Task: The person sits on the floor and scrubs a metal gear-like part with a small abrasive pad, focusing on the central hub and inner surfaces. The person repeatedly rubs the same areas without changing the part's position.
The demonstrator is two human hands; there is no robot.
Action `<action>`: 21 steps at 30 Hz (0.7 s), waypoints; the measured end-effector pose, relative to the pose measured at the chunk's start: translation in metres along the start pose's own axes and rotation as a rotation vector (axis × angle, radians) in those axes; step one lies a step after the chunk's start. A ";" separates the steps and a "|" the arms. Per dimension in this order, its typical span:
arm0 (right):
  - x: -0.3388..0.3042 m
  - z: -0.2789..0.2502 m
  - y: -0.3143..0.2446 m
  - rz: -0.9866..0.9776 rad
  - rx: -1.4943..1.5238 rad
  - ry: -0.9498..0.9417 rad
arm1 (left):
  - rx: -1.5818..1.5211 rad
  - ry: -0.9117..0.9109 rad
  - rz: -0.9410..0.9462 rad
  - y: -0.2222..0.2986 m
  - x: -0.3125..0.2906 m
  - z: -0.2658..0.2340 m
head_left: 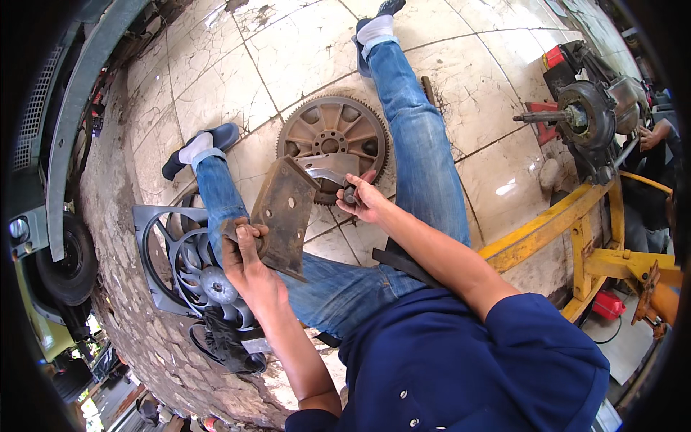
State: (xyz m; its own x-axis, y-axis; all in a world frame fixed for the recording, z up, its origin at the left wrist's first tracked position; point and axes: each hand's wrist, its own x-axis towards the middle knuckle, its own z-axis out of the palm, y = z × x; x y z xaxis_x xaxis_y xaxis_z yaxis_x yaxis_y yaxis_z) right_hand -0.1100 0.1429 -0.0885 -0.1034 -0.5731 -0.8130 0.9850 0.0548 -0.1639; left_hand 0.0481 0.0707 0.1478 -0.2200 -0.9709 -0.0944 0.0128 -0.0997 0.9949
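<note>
A rusty metal bracket plate point(286, 209) with several holes stands tilted over my lap. My left hand point(248, 252) is closed round a brown rounded part at its lower left edge. My right hand point(366, 199) grips a hand tool point(324, 173) with a dark grip and a shiny curved metal end. That end meets the plate's upper right edge in the view; whether they touch I cannot tell. Beyond, a large toothed flywheel point(317, 119) lies flat on the tiles between my legs, partly hidden by the plate and the tool.
A radiator fan in a square shroud point(155, 248) lies beside my left leg. To the right stand a yellow steel frame point(536, 229) and a greasy mechanical assembly with a shaft point(586, 111). Another person's hand point(653, 134) is at that assembly. Far left is a vehicle tyre point(68, 263).
</note>
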 end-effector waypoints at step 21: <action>-0.015 0.148 -0.042 -0.256 0.323 -0.211 | -0.027 0.179 0.011 0.006 0.005 -0.027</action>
State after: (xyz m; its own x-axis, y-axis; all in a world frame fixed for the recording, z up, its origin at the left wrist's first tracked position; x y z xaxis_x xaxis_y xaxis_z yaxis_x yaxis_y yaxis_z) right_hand -0.1296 0.0281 0.0131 -0.3511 -0.6907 -0.6322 0.9277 -0.3481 -0.1350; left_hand 0.0730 0.0590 0.1526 -0.0431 -0.9949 -0.0910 0.0414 -0.0928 0.9948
